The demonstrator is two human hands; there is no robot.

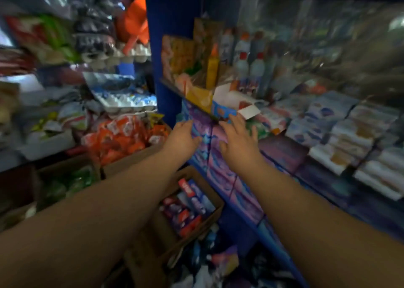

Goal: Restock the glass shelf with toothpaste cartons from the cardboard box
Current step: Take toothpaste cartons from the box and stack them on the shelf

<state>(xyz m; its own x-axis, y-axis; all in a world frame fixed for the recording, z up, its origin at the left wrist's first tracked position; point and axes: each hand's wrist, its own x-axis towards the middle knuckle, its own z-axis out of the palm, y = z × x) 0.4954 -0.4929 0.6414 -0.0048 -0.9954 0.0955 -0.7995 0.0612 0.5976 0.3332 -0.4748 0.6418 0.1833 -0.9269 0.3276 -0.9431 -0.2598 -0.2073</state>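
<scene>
Two hands at the glass shelf | left hand fingers spread, flat on purple toothpaste cartons | right hand splayed on same stack | cardboard box below holds red-blue cartons | printing too blurred to read

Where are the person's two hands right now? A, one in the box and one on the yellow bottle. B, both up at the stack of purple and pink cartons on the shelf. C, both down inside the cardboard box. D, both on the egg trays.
B: the left hand and right hand both rest, fingers spread, on the stacked purple and pink cartons, while the cardboard box sits lower, between the forearms.
</scene>
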